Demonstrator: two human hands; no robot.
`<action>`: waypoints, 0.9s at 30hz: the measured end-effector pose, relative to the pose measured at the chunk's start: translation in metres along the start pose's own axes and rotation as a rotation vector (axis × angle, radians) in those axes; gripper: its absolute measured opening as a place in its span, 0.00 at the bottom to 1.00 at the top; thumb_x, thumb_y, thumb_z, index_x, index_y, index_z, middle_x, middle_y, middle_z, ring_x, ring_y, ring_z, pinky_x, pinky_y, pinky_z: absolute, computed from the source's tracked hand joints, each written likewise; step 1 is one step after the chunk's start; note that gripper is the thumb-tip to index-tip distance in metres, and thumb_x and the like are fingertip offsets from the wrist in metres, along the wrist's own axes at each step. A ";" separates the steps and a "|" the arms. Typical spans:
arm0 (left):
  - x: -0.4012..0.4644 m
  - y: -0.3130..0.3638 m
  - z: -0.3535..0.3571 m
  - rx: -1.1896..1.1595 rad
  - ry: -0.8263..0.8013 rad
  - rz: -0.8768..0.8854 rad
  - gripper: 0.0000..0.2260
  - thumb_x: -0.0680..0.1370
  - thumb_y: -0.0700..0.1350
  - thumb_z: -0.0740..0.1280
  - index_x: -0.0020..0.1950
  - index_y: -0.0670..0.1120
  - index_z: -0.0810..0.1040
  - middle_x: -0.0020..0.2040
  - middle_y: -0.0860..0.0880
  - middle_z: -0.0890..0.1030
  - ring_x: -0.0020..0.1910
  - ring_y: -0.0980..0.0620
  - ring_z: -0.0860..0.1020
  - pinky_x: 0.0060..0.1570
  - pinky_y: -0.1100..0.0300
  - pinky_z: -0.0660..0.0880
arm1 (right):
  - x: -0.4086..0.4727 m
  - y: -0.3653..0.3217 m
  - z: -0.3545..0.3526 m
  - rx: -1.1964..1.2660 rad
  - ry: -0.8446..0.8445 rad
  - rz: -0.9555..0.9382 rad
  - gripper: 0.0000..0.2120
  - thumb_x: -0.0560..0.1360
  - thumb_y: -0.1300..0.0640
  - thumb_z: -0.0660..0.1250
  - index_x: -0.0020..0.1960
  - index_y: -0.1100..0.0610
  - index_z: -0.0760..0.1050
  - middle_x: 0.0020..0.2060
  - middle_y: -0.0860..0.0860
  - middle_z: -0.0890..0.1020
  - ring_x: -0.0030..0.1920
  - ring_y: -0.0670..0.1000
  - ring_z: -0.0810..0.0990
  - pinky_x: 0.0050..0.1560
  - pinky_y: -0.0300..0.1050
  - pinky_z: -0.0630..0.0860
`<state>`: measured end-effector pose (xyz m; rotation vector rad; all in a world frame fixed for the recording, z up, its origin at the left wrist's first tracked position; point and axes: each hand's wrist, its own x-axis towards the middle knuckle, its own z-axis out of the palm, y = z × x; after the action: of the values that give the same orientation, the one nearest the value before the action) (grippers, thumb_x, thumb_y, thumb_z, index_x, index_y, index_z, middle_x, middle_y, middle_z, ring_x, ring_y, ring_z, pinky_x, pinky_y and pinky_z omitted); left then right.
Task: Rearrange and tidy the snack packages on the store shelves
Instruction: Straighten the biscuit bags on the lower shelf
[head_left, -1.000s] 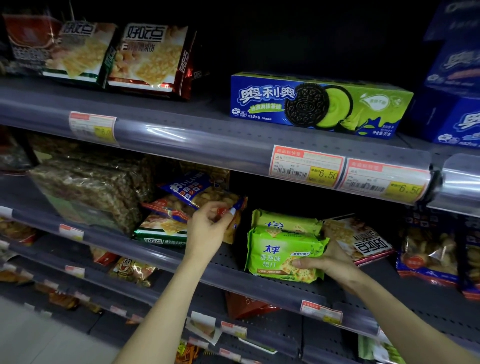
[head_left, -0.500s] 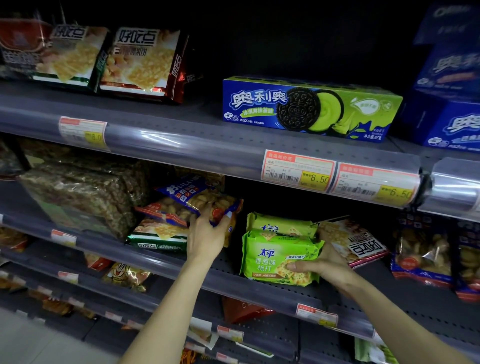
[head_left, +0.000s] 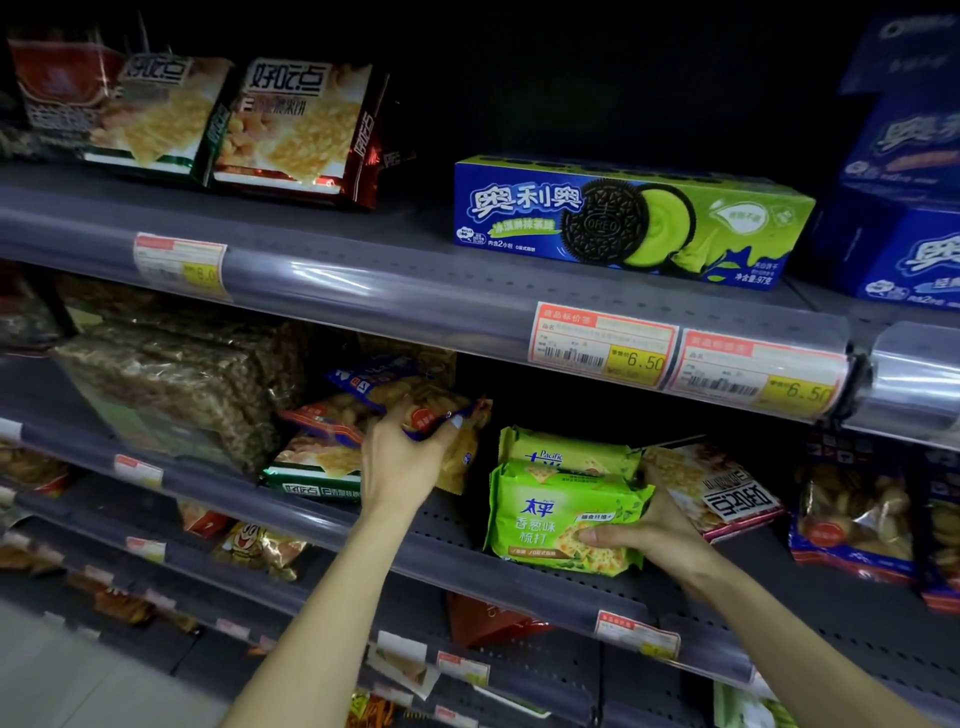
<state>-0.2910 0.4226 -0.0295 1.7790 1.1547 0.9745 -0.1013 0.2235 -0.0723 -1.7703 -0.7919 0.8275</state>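
In the middle of the frame the left hand is curling its fingers round the near edge of a blue biscuit bag that is lying tilted on top of a loose heap of other packs. To its right, the right hand is gripping the lower right corner of a green cracker pack, thumb across the front and fingers behind, with a second green pack standing just behind it.

Judging from this, the step is squaring both packs to face front. The blue bag is looking soft and slippery, so lifting it clear of the heap should work better than dragging it, which could topple the packs beneath. The green pack is best kept upright and eased back against its twin.

The shelf lip is running right in front of both packs, and the upper shelf is hanging low overhead, leaving little height. Bare shelf floor is showing between the two hands, and a pink-edged pack is touching the green pack's right side.
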 end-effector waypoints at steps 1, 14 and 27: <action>0.003 0.002 -0.006 0.007 0.023 -0.021 0.23 0.71 0.56 0.73 0.61 0.46 0.79 0.55 0.44 0.81 0.57 0.41 0.77 0.47 0.61 0.67 | 0.000 0.000 0.000 0.004 -0.003 -0.005 0.61 0.48 0.47 0.85 0.74 0.57 0.60 0.62 0.51 0.79 0.62 0.50 0.78 0.68 0.54 0.71; 0.030 -0.013 -0.056 0.261 0.167 -0.020 0.22 0.75 0.61 0.66 0.59 0.46 0.81 0.55 0.39 0.79 0.55 0.37 0.75 0.51 0.45 0.75 | -0.002 0.001 0.002 0.003 0.027 -0.015 0.71 0.43 0.41 0.85 0.77 0.48 0.49 0.67 0.47 0.73 0.67 0.49 0.72 0.71 0.50 0.66; 0.026 -0.025 -0.047 0.593 0.197 0.241 0.24 0.74 0.63 0.65 0.63 0.48 0.78 0.67 0.41 0.69 0.65 0.39 0.64 0.61 0.45 0.63 | -0.003 0.000 0.002 -0.033 0.027 -0.006 0.65 0.45 0.42 0.84 0.75 0.52 0.56 0.66 0.46 0.73 0.64 0.45 0.72 0.67 0.45 0.67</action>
<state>-0.3343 0.4635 -0.0289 2.3756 1.4868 1.0309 -0.1044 0.2223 -0.0728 -1.8033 -0.7971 0.7893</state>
